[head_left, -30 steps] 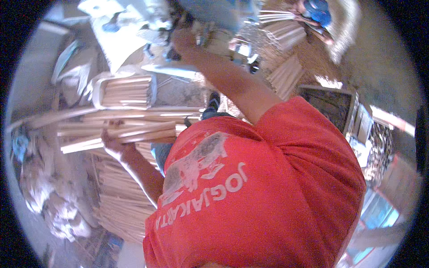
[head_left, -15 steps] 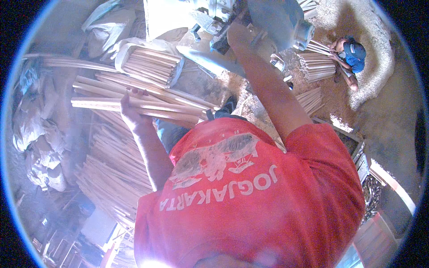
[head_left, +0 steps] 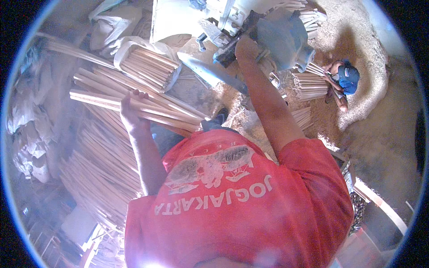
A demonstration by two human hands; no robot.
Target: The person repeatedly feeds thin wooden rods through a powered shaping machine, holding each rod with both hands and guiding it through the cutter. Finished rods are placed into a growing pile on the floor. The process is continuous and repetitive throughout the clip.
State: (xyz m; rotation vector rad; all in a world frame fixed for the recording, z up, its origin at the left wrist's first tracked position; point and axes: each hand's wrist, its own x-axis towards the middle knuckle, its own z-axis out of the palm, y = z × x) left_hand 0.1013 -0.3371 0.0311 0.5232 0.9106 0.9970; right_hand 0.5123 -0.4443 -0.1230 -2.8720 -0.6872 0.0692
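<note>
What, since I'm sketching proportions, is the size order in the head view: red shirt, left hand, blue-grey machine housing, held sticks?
1. Red shirt
2. Held sticks and blue-grey machine housing: too close to rank; the sticks look longer, the housing broader
3. Left hand

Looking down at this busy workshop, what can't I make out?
In the head view:
Right hand: fingertips hidden by its own back, so its grip is unclear.
Held sticks: overlap hides their exact number.
White panel: far end cut off by the top edge.
Co-worker: finger positions too small to tell.
</note>
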